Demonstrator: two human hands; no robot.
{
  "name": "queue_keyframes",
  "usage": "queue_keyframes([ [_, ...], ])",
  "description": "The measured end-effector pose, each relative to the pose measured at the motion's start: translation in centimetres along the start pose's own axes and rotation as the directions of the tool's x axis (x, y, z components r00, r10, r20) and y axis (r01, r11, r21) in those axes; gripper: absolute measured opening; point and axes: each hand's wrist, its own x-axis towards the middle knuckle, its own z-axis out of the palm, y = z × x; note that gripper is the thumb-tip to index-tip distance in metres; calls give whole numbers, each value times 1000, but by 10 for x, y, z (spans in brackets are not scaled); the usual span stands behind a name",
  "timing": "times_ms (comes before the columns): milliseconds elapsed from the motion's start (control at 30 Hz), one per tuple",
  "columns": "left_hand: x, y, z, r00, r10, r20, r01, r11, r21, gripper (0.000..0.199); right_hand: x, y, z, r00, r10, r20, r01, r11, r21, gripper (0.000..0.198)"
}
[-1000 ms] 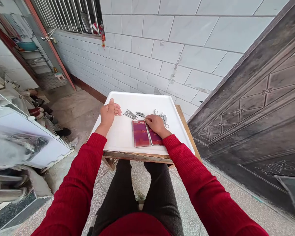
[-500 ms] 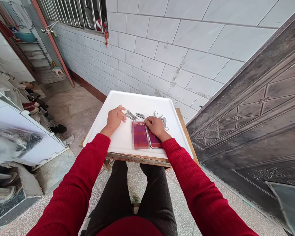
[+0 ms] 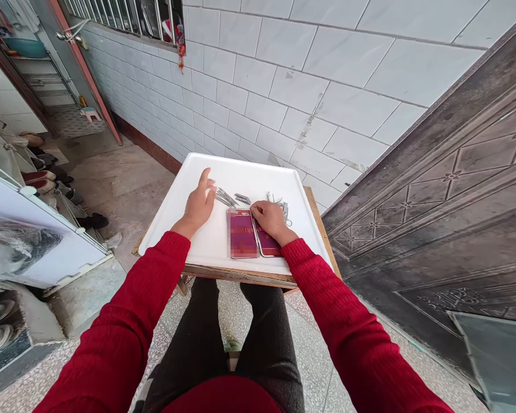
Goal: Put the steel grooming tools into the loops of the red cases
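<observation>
A flat red-purple case [image 3: 243, 236] lies open like a book near the front of the white tabletop [image 3: 172, 229]. My right hand [image 3: 270, 218] rests over the case's right half, thumb and fingertips pinched together at the top of its inner edge. Whatever sits in that pinch is too small to make out. To the left, my left hand [image 3: 199, 203] is open, fingers apart, beside a fan of slim metal tools [image 3: 226, 198]. Small metal pieces [image 3: 242, 198] lie just above the case. Behind my right hand are more metal tools [image 3: 285, 211], partly covered.
The table's wooden edge [image 3: 241, 275] shows along the front. A white tiled wall [image 3: 258, 74] stands behind it, and a dark patterned metal door [image 3: 447, 189] is close on the right. Shoes [image 3: 38, 180] and a white cabinet [image 3: 38, 223] are at the left.
My left hand has shifted slightly left, away from the slim tools, and its fingers have spread and lifted. My right hand keeps its pinch at the case. The view has moved slightly.
</observation>
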Motion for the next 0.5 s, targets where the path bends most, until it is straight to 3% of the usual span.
queue_keyframes([
  [67, 1, 1, -1, 995, 84, -46, -80, 993, 81, 47, 0, -8, -6, 999, -17, 30, 18, 999, -50, 27],
  [100, 0, 2, -1, 997, 71, -39, -67, 994, 89, 48, 0, -13, -10, 999, -33, 41, 36, 997, -72, 27],
  [200, -2, 3, 0, 993, -102, 55, 103, 995, -19, 62, 5, -32, -16, 994, -90, 56, 96, 989, -114, 26],
  [267, -3, 3, 1, 986, -148, 75, 154, 984, -88, 57, 13, -45, -16, 988, -123, 88, 134, 983, -123, 24],
  [400, -2, 3, -2, 995, 1, -98, 1, 1000, 15, 48, 31, -64, -6, 980, -144, 134, 164, 974, -156, 25],
  [500, -3, 3, -6, 993, -34, -110, 38, 998, 42, 57, 43, -67, 4, 983, -127, 132, 148, 976, -162, 26],
])
